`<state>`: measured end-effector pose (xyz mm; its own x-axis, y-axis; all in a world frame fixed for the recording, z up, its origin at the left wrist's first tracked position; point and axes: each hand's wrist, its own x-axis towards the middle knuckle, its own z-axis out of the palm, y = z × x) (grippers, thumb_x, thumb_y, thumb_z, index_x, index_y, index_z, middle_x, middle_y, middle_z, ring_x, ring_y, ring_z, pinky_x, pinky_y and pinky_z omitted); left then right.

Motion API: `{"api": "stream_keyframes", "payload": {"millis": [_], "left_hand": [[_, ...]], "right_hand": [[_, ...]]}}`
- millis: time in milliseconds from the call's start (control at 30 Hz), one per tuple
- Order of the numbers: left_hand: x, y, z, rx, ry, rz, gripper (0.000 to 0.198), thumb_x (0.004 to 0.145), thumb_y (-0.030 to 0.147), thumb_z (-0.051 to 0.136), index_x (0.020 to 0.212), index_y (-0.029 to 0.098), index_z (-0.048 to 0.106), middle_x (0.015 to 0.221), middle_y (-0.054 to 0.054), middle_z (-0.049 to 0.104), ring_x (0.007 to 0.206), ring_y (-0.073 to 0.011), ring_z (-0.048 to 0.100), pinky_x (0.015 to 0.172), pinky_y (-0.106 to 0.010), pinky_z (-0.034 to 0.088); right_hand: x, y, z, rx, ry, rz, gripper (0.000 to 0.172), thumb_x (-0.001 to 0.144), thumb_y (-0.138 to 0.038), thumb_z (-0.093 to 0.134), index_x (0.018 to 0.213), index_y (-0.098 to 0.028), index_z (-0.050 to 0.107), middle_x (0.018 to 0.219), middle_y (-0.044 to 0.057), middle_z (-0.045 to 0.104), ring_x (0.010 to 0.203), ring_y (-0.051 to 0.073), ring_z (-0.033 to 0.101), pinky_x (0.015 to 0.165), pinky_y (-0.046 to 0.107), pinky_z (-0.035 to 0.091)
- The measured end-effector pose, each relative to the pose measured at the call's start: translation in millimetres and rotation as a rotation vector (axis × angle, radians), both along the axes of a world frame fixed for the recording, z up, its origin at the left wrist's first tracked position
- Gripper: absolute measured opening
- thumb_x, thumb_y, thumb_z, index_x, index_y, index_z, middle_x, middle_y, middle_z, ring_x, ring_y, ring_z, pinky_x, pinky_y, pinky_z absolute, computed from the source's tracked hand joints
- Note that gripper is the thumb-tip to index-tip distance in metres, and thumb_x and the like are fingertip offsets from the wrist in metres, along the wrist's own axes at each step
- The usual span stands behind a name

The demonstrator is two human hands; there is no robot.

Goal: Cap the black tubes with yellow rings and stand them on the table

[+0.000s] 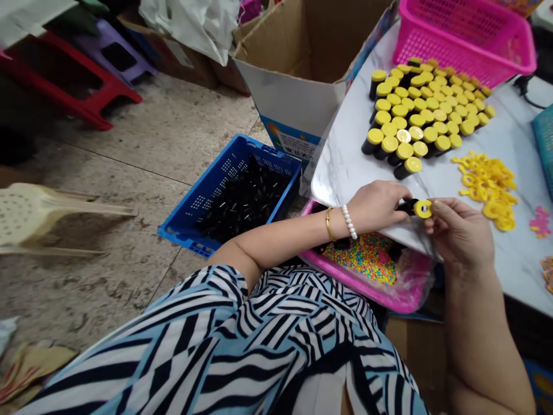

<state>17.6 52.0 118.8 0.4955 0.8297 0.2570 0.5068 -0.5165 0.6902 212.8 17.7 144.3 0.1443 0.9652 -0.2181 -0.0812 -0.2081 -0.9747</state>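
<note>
My left hand (377, 205) is closed round a small black tube (406, 206) at the near edge of the white table (345, 161). My right hand (458, 230) pinches the yellow cap (423, 208) on the tube's end. Beyond them, several black tubes with yellow caps (425, 112) stand packed together on the table. A loose pile of yellow caps (488, 184) lies to the right of my hands. Under the table edge, a pink tray (389, 291) holds small coloured beads (367, 262).
A blue crate (207, 199) of black tubes sits on the floor at my left. An open cardboard box (298, 63) stands behind it. A pink basket (462, 37) is at the table's far end. A beige plastic chair (47, 216) and red stool (64, 80) stand on the floor.
</note>
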Motion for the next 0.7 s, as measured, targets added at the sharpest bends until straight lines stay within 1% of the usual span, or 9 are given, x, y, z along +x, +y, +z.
{"api": "stream_keyframes", "payload": {"millis": [100, 233, 333, 500, 600, 700], "left_hand": [[-3, -6, -1.6, 0.019, -0.022, -0.029, 0.026, 0.09, 0.028, 0.072, 0.114, 0.017, 0.074, 0.104, -0.006, 0.076, 0.097, -0.0197, 0.069, 0.085, -0.03, 0.051], [-7, -10, -4.4, 0.037, -0.086, -0.067, 0.029, 0.093, 0.022, 0.067, 0.122, 0.018, 0.071, 0.116, -0.007, 0.076, 0.11, -0.0189, 0.069, 0.096, -0.029, 0.051], [-7, -11, -3.4, 0.026, -0.053, -0.06, 0.029, 0.094, 0.026, 0.069, 0.122, 0.018, 0.072, 0.113, -0.007, 0.076, 0.108, -0.0195, 0.069, 0.093, -0.03, 0.052], [-6, -11, 3.6, 0.01, 0.044, -0.044, 0.034, 0.092, 0.034, 0.074, 0.122, 0.018, 0.074, 0.105, -0.007, 0.076, 0.097, -0.0197, 0.069, 0.083, -0.031, 0.051], [-5, -11, 4.0, 0.019, 0.059, -0.048, 0.033, 0.093, 0.036, 0.074, 0.121, 0.02, 0.075, 0.105, -0.006, 0.076, 0.099, -0.0201, 0.07, 0.083, -0.031, 0.051], [-4, -10, 0.0, 0.044, 0.054, -0.043, 0.032, 0.093, 0.036, 0.073, 0.121, 0.02, 0.074, 0.107, -0.006, 0.076, 0.101, -0.0203, 0.07, 0.084, -0.03, 0.052]], "right_hand": [[1, 6, 0.6, 0.013, -0.006, -0.005, 0.03, 0.061, -0.031, 0.092, 0.079, -0.014, 0.074, 0.065, 0.005, 0.067, 0.044, 0.01, 0.056, 0.039, 0.018, 0.046], [16, 8, 4.9, 0.089, -0.007, -0.099, 0.03, 0.061, -0.03, 0.09, 0.081, -0.018, 0.072, 0.07, 0.001, 0.069, 0.047, 0.009, 0.058, 0.043, 0.018, 0.048], [17, 4, 6.3, 0.101, -0.03, -0.084, 0.028, 0.062, -0.03, 0.09, 0.081, -0.018, 0.073, 0.069, 0.001, 0.069, 0.049, 0.011, 0.06, 0.045, 0.02, 0.051], [-3, -3, 3.3, 0.046, -0.074, 0.029, 0.022, 0.068, -0.03, 0.089, 0.08, -0.017, 0.076, 0.069, 0.005, 0.07, 0.049, 0.011, 0.062, 0.047, 0.02, 0.053], [-10, -3, 1.2, 0.036, -0.078, 0.034, 0.019, 0.07, -0.029, 0.088, 0.077, -0.017, 0.076, 0.067, 0.005, 0.07, 0.047, 0.01, 0.06, 0.044, 0.018, 0.051], [-11, -3, 0.3, 0.042, -0.073, 0.017, 0.021, 0.068, -0.027, 0.088, 0.078, -0.015, 0.075, 0.066, 0.006, 0.07, 0.045, 0.011, 0.06, 0.044, 0.019, 0.05]]}}
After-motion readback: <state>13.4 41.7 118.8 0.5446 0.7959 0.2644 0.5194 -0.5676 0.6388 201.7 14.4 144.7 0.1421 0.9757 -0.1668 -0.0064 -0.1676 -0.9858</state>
